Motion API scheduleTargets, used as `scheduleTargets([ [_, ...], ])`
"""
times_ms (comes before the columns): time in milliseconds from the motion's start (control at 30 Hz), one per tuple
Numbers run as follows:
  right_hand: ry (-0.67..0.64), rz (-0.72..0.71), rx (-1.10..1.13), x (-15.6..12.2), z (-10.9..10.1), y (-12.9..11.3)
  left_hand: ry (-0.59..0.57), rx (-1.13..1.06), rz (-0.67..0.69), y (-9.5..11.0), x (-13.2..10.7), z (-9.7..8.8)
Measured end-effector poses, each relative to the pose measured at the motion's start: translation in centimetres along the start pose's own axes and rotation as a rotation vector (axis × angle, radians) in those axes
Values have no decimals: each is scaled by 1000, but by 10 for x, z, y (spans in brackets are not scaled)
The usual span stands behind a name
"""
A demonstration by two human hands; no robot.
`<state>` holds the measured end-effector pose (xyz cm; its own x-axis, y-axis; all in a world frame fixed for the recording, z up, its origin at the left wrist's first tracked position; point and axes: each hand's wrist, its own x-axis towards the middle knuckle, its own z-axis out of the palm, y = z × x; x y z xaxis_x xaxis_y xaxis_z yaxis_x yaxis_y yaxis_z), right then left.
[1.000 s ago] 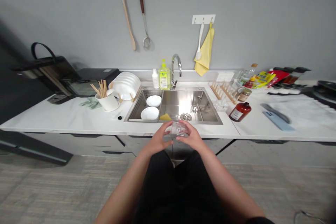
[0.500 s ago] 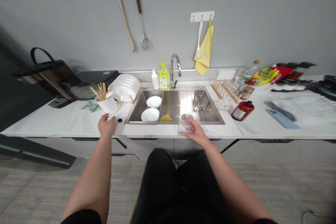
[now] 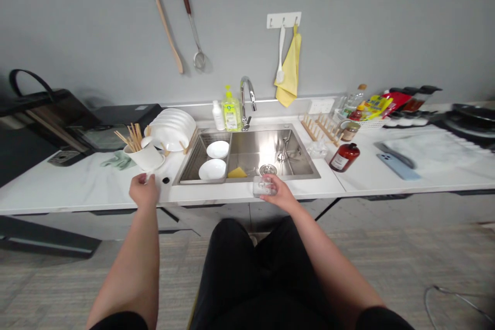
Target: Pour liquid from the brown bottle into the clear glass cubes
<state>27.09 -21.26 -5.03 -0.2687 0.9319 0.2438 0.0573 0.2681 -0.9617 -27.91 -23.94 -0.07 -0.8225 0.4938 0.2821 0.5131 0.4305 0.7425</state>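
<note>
My right hand (image 3: pixel 281 195) is closed around a small clear container (image 3: pixel 260 186), holding it over the counter's front edge before the sink (image 3: pixel 317 174). Further left, my left hand (image 3: pixel 142 193) is low over the white counter with thumb and fingers slightly apart. No object can be made out between them. Just beyond that hand stands a white pot (image 3: pixel 144 159) with several chopsticks (image 3: pixel 135 136) and a white spoon in it. A small round black cap (image 3: pixel 166 180) lies to the hand's right.
Two white bowls (image 3: pixel 212 169) and a yellow sponge (image 3: pixel 236 172) are in the sink. White plates (image 3: pixel 174 131) stand in a rack behind. Near the tap (image 3: pixel 247 100) are pump bottles (image 3: pixel 231 113). To the right are a brown bottle (image 3: pixel 344 158) and a phone (image 3: pixel 398 166).
The view has swung slightly right, so the counter things appear further left. My left hand has drawn its fingers in a little beside the pot. My right hand keeps hold of the clear container.
</note>
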Motion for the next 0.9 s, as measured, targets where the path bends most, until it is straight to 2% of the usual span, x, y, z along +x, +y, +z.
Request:
scheduleTargets([
  [67,2,-12,-9,-2,2,-4,26,-89,22,14,-25,-7],
  [133,28,-6,-7,-8,5,-9,-16,-285,79,34,-67,-15],
  [200,70,5,-11,-19,9,-15,-183,-491,205,60,-122,-24],
  [300,105,-15,-69,-41,16,-29,-471,-492,460,105,-202,-41],
  [333,107,-30,-95,-49,18,-36,-549,-476,550,119,-222,-46],
  [400,104,-65,-143,-62,19,-51,-623,-436,683,144,-249,-56],
  [533,96,-116,-224,-81,17,-79,-679,-379,819,172,-264,-68],
  [733,96,-119,-317,-99,16,-96,-717,-303,930,185,-264,-86],
  [900,54,-163,-353,-109,29,-112,-886,-225,1036,194,-276,-96],
])
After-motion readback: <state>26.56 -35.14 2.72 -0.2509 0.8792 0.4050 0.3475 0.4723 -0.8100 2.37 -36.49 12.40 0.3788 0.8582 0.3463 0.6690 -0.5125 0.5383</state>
